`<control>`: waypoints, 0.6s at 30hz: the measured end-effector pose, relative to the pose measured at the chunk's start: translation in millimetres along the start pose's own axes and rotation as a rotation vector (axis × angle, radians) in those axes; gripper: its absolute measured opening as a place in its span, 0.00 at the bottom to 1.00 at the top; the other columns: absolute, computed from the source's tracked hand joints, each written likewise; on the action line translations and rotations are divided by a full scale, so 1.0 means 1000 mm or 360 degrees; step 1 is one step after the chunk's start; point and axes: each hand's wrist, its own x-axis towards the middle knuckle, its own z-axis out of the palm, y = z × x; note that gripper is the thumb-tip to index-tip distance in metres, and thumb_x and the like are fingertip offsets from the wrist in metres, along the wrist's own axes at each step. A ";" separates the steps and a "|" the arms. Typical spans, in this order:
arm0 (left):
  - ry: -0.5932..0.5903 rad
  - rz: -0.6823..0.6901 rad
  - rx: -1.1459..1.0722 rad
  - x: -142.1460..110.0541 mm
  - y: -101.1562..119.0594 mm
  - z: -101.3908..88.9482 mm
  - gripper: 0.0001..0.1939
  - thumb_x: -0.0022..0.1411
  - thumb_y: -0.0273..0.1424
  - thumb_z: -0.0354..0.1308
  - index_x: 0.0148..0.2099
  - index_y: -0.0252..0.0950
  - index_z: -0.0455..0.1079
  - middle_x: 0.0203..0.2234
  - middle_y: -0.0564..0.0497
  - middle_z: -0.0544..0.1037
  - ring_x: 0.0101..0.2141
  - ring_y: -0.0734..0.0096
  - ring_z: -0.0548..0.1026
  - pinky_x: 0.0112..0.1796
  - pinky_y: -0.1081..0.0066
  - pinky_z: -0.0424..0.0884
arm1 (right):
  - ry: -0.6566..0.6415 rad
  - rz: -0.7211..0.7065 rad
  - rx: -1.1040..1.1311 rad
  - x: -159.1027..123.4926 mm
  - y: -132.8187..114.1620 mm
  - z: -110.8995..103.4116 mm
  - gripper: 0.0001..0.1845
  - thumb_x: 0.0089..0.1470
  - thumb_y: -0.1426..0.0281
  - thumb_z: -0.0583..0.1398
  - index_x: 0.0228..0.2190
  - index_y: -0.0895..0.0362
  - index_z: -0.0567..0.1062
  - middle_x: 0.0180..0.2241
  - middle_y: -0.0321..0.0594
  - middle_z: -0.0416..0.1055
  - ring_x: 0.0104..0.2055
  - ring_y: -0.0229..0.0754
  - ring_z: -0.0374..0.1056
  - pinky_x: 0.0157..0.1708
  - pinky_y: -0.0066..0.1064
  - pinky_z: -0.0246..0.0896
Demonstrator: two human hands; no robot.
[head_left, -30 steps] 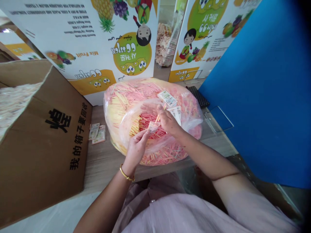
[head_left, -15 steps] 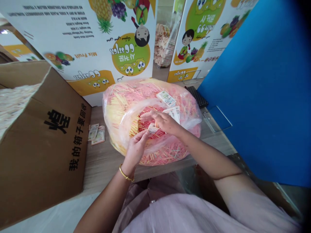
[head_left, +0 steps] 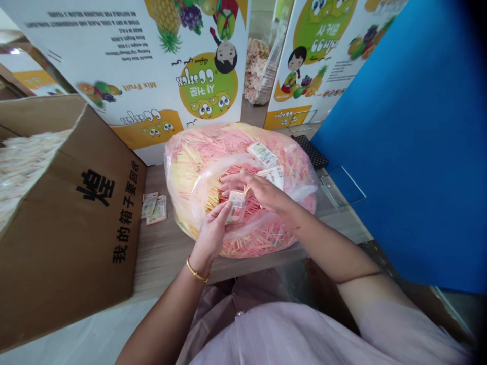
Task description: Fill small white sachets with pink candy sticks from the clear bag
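A clear plastic bag (head_left: 205, 175) full of thin pink and yellow candy sticks (head_left: 254, 203) lies on the table, its mouth open. Over that mouth, my left hand (head_left: 213, 225) pinches a small clear printed packet (head_left: 238, 199) between thumb and fingers. My right hand (head_left: 262, 190) comes in from the right, fingers bent over the packet's top, with a short orange-yellow stick showing at its thumb. How many sticks it holds is hidden. Printed packets (head_left: 272, 176) rest on the bag just beyond my right hand, and another small stack (head_left: 262, 153) sits behind them.
On the left stands an open brown carton (head_left: 102, 223) holding many packets. Two loose packets (head_left: 155, 209) lie beside it on the table (head_left: 160, 253). Printed white cartons (head_left: 133, 66) stand behind, a blue panel (head_left: 399, 152) at the right, and a dark patterned object (head_left: 310, 151) near the bag.
The packet in my left hand has tilted more upright, showing more of its lower part. My right hand stays close over it, fingers slightly more bent. The whole view has shifted slightly.
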 end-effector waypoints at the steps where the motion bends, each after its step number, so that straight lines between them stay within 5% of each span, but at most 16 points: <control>1: -0.0019 -0.0019 -0.0047 0.000 0.001 0.000 0.21 0.53 0.45 0.73 0.45 0.38 0.81 0.48 0.47 0.83 0.48 0.57 0.80 0.47 0.59 0.81 | 0.0014 0.0020 0.0081 0.001 0.000 -0.003 0.37 0.67 0.41 0.45 0.54 0.51 0.78 0.52 0.46 0.80 0.57 0.50 0.75 0.59 0.47 0.69; 8: -0.0106 -0.0060 -0.0135 -0.001 0.000 0.000 0.21 0.55 0.43 0.72 0.47 0.38 0.79 0.47 0.46 0.83 0.49 0.55 0.80 0.49 0.55 0.80 | 0.0063 0.0078 -0.0064 0.000 -0.003 -0.004 0.33 0.66 0.43 0.52 0.52 0.55 0.79 0.50 0.49 0.81 0.55 0.51 0.76 0.57 0.44 0.70; 13: -0.0083 -0.0102 -0.0190 0.000 -0.003 -0.001 0.16 0.57 0.41 0.71 0.45 0.41 0.79 0.48 0.47 0.82 0.48 0.57 0.80 0.50 0.54 0.80 | -0.0230 0.0063 -0.0183 -0.003 -0.006 -0.003 0.31 0.66 0.42 0.52 0.56 0.47 0.78 0.56 0.41 0.77 0.61 0.50 0.71 0.64 0.48 0.64; 18: -0.0158 -0.0075 -0.0242 -0.001 -0.002 0.000 0.20 0.59 0.41 0.70 0.52 0.40 0.78 0.53 0.46 0.81 0.53 0.56 0.78 0.53 0.57 0.77 | 0.0259 -0.0079 -0.0453 0.002 -0.001 -0.014 0.35 0.66 0.41 0.49 0.61 0.48 0.74 0.67 0.40 0.66 0.73 0.50 0.55 0.73 0.50 0.46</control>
